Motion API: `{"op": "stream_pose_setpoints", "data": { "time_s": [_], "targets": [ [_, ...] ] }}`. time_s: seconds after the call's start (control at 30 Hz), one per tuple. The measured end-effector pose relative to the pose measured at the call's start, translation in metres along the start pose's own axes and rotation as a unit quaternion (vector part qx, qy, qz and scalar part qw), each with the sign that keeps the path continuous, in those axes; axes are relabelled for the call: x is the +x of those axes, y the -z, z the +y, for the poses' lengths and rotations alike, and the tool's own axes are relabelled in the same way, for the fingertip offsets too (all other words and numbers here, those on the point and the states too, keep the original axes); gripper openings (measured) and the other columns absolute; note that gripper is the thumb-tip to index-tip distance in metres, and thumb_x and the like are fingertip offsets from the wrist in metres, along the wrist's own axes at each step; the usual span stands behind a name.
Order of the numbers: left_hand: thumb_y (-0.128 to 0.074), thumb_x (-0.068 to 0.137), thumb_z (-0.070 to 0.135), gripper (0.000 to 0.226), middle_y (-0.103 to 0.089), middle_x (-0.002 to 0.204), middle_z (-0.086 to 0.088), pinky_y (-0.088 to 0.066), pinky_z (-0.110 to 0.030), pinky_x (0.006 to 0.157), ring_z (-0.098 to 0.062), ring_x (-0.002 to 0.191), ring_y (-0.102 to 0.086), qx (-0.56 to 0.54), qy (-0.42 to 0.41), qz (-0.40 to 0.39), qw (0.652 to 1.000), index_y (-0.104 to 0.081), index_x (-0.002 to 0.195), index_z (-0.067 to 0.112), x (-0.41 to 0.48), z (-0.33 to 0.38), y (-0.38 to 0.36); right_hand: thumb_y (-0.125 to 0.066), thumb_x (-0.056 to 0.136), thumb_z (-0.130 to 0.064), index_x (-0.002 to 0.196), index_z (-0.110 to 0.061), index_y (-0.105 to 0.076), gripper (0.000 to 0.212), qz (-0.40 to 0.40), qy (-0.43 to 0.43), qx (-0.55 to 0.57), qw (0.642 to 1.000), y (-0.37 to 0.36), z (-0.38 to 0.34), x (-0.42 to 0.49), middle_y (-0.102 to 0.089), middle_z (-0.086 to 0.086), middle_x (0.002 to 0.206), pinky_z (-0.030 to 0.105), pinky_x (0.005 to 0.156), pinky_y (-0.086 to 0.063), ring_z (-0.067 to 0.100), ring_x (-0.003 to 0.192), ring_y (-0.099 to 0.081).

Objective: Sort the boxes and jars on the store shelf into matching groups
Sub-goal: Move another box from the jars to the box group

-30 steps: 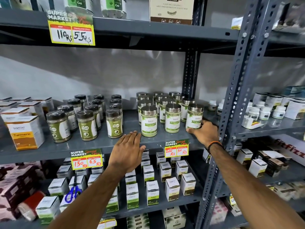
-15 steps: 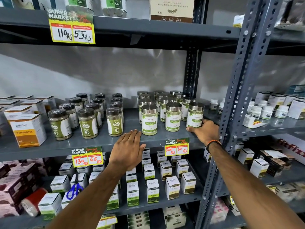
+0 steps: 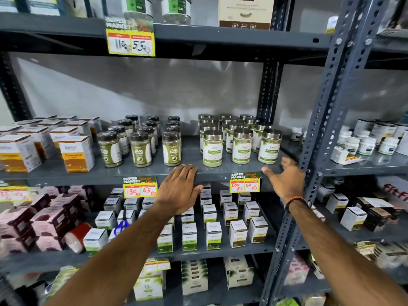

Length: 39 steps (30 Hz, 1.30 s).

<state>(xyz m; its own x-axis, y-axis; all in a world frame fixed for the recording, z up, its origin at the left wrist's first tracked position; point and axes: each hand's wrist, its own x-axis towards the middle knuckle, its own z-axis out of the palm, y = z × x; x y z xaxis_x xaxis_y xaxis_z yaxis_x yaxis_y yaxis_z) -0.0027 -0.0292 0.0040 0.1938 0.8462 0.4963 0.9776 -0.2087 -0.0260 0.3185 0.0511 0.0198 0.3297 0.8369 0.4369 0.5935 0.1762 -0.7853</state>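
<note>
Jars and boxes sit grouped on the middle shelf already, looks nearly done to me; left hand flat, right hand spread, both empty.

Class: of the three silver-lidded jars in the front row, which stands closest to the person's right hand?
The rightmost front jar, just above the right hand; the other two stand further left.

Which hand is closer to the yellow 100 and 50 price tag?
Right. The right hand hovers just right of the tag, thumb almost touching. The left hand rests on the shelf edge farther left.
</note>
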Motion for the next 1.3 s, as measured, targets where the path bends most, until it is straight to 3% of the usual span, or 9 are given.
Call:
{"op": "stream_pose_setpoints", "data": {
  "time_s": [0.17,0.3,0.43,0.57,0.73,1.0,1.07,1.17,1.3],
  "targets": [
    [-0.041,0.099,0.054,0.057,-0.056,0.139,-0.005,-0.044,-0.046,0.108,-0.027,0.13,-0.048,-0.004,0.009,0.039,0.999,-0.045,0.141,0.016,-0.065,-0.035,0.04,-0.087,0.084,-0.037,0.141,-0.01,-0.062,0.068,0.005,0.078,0.002,0.997,-0.003,-0.059,-0.057,-0.072,0.012,0.135,0.039,0.103,-0.054,0.033,0.123,-0.069],
    [-0.043,0.1,0.054,0.044,-0.058,0.123,-0.001,-0.052,-0.046,0.088,-0.026,0.113,-0.055,-0.002,0.034,0.063,0.997,-0.049,0.129,0.022,-0.127,-0.105,0.076,-0.085,0.087,-0.033,0.137,-0.009,-0.064,0.059,-0.069,0.19,0.068,0.977,-0.04,-0.125,-0.125,-0.072,0.01,0.135,0.04,0.106,-0.055,0.026,0.124,-0.069],
    [-0.04,0.099,0.057,0.044,-0.06,0.121,-0.002,-0.052,-0.045,0.079,-0.027,0.107,-0.057,0.03,0.09,0.075,0.993,-0.05,0.128,0.025,-0.189,-0.202,0.11,-0.084,0.087,-0.038,0.138,-0.013,-0.062,0.06,-0.161,0.246,0.103,0.95,-0.105,-0.191,-0.196,-0.07,0.004,0.139,0.021,0.103,-0.049,0.011,0.124,-0.064],
    [-0.042,0.095,0.057,0.051,-0.061,0.115,-0.009,-0.052,-0.053,0.08,-0.038,0.107,-0.057,0.035,0.178,0.111,0.977,-0.05,0.13,0.021,-0.239,-0.309,0.141,-0.086,0.086,-0.033,0.137,-0.011,-0.061,0.061,-0.183,0.231,0.162,0.942,-0.183,-0.262,-0.253,-0.069,0.007,0.138,0.039,0.107,-0.055,0.023,0.126,-0.067],
    [-0.042,0.091,0.061,0.065,-0.061,0.121,-0.02,-0.054,-0.059,0.083,-0.045,0.11,-0.059,0.014,0.225,0.099,0.969,-0.048,0.133,0.012,-0.269,-0.437,0.15,-0.084,0.087,-0.034,0.139,-0.01,-0.06,0.062,-0.151,0.166,0.178,0.958,-0.273,-0.339,-0.291,-0.068,0.01,0.139,0.036,0.105,-0.053,0.026,0.129,-0.064],
    [-0.045,0.089,0.061,0.063,-0.062,0.122,-0.014,-0.056,-0.059,0.076,-0.04,0.113,-0.06,0.014,0.221,0.045,0.974,-0.046,0.13,0.014,-0.276,-0.524,0.132,-0.085,0.083,-0.028,0.139,-0.004,-0.055,0.068,-0.079,0.081,0.112,0.987,-0.335,-0.37,-0.303,-0.07,0.015,0.129,0.048,0.095,-0.056,0.033,0.114,-0.07],
    [-0.042,0.091,0.06,0.067,-0.061,0.128,-0.017,-0.054,-0.06,0.086,-0.039,0.119,-0.058,0.055,0.204,0.029,0.977,-0.051,0.131,0.007,-0.278,-0.527,0.126,-0.087,0.082,-0.028,0.138,-0.003,-0.054,0.069,-0.066,0.068,0.095,0.991,-0.34,-0.371,-0.299,-0.073,0.015,0.125,0.047,0.091,-0.059,0.032,0.109,-0.072],
    [-0.038,0.094,0.056,0.078,-0.053,0.144,-0.028,-0.036,-0.055,0.117,-0.042,0.137,-0.047,0.069,0.193,0.028,0.978,-0.047,0.141,-0.005,-0.277,-0.527,0.122,-0.089,0.081,-0.026,0.134,-0.003,-0.057,0.066,-0.08,0.047,0.085,0.992,-0.347,-0.375,-0.294,-0.078,0.013,0.118,0.042,0.091,-0.061,0.029,0.104,-0.076],
    [-0.021,0.101,0.059,0.084,-0.025,0.165,-0.025,-0.017,-0.048,0.127,-0.034,0.155,-0.02,0.094,0.187,0.003,0.978,-0.022,0.157,-0.003,-0.27,-0.517,0.115,-0.089,0.081,-0.024,0.133,-0.01,-0.059,0.062,-0.093,0.049,0.077,0.992,-0.352,-0.38,-0.293,-0.079,0.006,0.118,0.029,0.089,-0.055,0.02,0.098,-0.074]
  ]
}}
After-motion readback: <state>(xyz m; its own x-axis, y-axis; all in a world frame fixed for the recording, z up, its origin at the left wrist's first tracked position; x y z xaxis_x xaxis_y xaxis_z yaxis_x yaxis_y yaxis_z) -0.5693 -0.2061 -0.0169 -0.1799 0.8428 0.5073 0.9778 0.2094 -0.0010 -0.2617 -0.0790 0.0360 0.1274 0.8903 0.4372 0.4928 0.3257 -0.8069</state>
